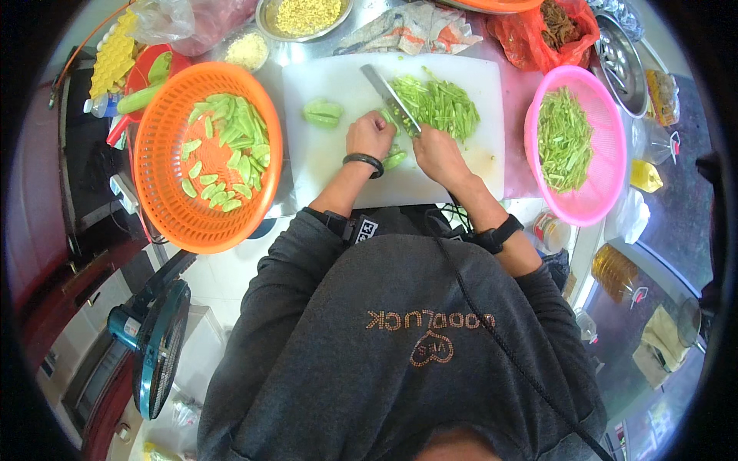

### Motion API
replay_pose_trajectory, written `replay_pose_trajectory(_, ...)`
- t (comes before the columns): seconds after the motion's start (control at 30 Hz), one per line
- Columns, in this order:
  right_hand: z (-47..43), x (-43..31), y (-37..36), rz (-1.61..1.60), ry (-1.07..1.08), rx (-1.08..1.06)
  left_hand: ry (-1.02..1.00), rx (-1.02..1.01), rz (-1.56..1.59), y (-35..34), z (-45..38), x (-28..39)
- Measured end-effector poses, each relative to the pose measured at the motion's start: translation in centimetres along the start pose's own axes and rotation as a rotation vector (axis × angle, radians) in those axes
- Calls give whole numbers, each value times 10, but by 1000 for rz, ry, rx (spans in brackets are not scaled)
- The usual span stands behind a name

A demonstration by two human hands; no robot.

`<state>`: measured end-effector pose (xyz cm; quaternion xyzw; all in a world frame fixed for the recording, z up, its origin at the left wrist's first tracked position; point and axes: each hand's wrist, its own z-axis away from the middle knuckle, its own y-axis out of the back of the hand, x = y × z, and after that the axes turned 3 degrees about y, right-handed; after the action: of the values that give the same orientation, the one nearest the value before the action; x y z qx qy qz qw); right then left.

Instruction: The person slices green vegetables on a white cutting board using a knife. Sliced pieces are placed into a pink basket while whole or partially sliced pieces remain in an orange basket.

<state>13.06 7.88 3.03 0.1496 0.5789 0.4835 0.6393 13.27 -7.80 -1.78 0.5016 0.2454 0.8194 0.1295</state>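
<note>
My right hand grips the handle of a kitchen knife, whose broad steel blade slants up and left, with green bits stuck to it. Close by the blade, my left hand is curled with its fingers down on flat green bean pods, partly hidden under it. Both hands are over a white cutting board. To the right of the blade lies a heap of thin green bean strips. A small stack of whole pods rests left of my left hand.
An orange plastic basket with pods stands at the left. The pink basket at the right holds cut strips. Behind the board are a crumpled cloth, a metal bowl of chopped yellow bits and a red plastic bag.
</note>
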Motion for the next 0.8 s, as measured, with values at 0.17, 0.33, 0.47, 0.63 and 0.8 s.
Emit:
replay_pose_trajectory(0.17,-6,-6,-16,46,48,5,-80,42,-84,-1,3,-2)
replay_pose_trajectory(0.33,-14,-2,-12,-90,30,85,-60,51,-39,-1,2,-1)
replay_pose_trajectory(0.47,-7,-3,-12,-30,0,-22,-56,34,-42,-4,2,-5)
replay_pose_trajectory(0.63,-16,-5,-18,-64,48,76,-104,52,-47,-7,0,-11)
replay_pose_trajectory(0.8,-18,-10,-12,-62,-9,-43,-60,61,-42,-6,3,-7)
